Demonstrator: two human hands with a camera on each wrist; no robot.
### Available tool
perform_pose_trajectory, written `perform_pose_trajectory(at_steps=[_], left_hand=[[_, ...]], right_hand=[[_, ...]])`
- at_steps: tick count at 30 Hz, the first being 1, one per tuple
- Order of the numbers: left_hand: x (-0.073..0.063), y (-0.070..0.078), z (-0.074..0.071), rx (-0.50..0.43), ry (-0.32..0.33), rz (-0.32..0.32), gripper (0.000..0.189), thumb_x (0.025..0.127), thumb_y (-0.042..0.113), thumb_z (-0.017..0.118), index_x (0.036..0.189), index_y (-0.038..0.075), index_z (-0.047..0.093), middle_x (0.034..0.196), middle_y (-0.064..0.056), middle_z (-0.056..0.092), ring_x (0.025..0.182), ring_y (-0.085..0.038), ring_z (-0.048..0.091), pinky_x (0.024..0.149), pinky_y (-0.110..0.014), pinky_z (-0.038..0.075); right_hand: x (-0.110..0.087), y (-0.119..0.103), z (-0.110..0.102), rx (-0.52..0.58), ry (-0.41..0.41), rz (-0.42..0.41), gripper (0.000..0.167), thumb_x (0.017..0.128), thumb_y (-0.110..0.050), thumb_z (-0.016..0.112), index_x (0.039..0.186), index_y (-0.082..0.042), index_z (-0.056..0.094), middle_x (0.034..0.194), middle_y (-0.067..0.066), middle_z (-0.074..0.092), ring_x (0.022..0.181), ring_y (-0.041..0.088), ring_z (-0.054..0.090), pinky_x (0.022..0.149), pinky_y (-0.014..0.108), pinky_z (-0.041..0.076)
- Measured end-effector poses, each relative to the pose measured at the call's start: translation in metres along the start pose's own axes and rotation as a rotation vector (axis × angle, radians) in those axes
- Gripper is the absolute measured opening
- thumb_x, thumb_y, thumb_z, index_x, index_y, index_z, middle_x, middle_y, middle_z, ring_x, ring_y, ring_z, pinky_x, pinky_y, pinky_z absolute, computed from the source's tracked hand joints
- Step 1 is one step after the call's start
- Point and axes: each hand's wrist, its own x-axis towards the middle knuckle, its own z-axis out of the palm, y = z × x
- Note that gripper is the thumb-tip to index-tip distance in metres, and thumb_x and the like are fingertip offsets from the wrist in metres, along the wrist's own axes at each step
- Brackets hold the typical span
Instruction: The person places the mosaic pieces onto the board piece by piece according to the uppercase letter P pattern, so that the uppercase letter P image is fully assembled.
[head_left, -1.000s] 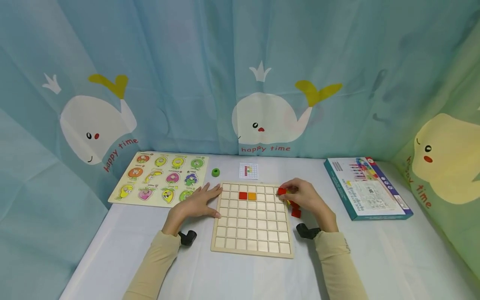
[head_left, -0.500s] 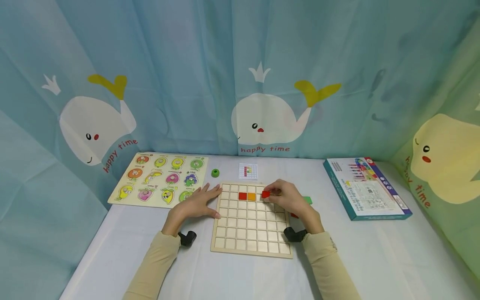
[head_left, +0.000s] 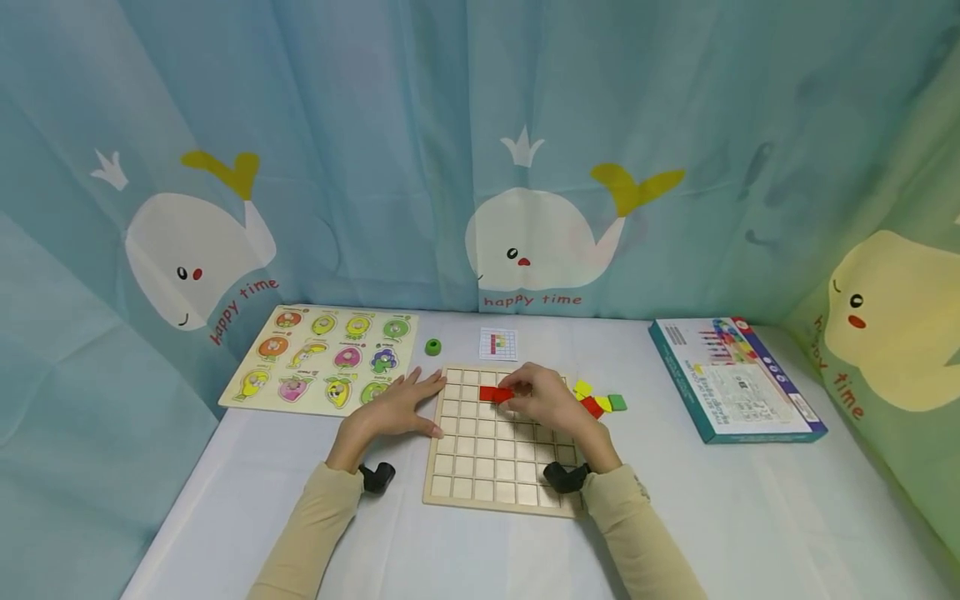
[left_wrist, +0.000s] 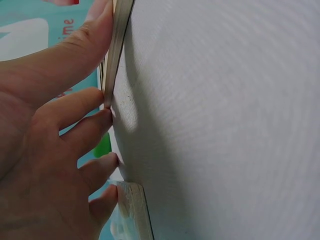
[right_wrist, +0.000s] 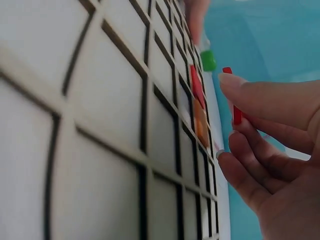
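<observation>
**One red tile (right_wrist: pixel 237 116) pinched in the right hand (head_left: pixel 543 400), over the grid board (head_left: pixel 495 467)**

The held tile sits at the tips of the thumb and fingers, which are clamped on it; in the head view it lies at the left end of that hand, a little above the frame's centre line only in part visible. The right wrist view shows it tilted on edge at right of centre, apart from the board.

Two tiles sit in the board's cells, side by side: a second red tile (head_left: pixel 486 393) and one orange tile (right_wrist: pixel 200 125), the latter hidden in the head view by the right hand and its tile.

The left hand (head_left: pixel 400 406), fingers apart and holding nothing, touches the board's left edge.

Just right of the board are loose tiles: two yellow tiles (head_left: pixel 582 388), one green tile (head_left: pixel 617 402), and red (head_left: pixel 592 406) partly behind the right hand, its number unclear.

Beyond the board, at upper middle of the surface (head_left: pixel 480 558), lie one pattern card (head_left: pixel 498 343) and one green round piece (head_left: pixel 432 347). One puzzle board (head_left: pixel 315 358) with twelve fruit and vegetable pictures lies at left, one box (head_left: pixel 738 379) at right. Behind hangs a curtain (head_left: pixel 375 167) with three whales.
</observation>
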Motion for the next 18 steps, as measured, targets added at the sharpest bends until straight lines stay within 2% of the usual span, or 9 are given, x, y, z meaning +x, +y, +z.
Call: perform_pose_trajectory(at_steps=[4, 10, 18], left_hand=[[0.000, -0.001, -0.001, 0.004, 0.004, -0.004, 0.094, 0.087, 0.036, 0.081, 0.163, 0.011, 0.031, 0.170, -0.007, 0.025, 0.160, -0.038, 0.006, 0.130, -0.056, 0.004], [0.000, 0.000, 0.000, 0.005, 0.012, -0.019, 0.095, 0.086, 0.036, 0.082, 0.163, 0.013, 0.032, 0.170, -0.005, 0.025, 0.160, -0.036, 0.007, 0.130, -0.055, 0.005], [0.000, 0.000, 0.000, 0.013, 0.010, -0.014, 0.094, 0.086, 0.037, 0.082, 0.163, 0.012, 0.032, 0.170, -0.006, 0.026, 0.160, -0.037, 0.007, 0.130, -0.055, 0.006]], right_hand=[[0.003, -0.004, 0.009, -0.009, -0.024, 0.002, 0.026, 0.085, -0.008, 0.083, 0.110, -0.003, 0.077, 0.101, 0.005, 0.068, 0.088, 0.016, 0.060, 0.079, 0.029, 0.054], [0.003, -0.007, 0.018, -0.051, -0.024, -0.057, 0.025, 0.084, -0.009, 0.085, 0.106, -0.002, 0.077, 0.098, 0.004, 0.069, 0.084, 0.014, 0.059, 0.075, 0.027, 0.053], [0.005, -0.009, 0.026, -0.102, -0.022, -0.056, 0.022, 0.083, -0.008, 0.085, 0.104, -0.003, 0.078, 0.096, 0.004, 0.068, 0.083, 0.013, 0.058, 0.074, 0.026, 0.053]])
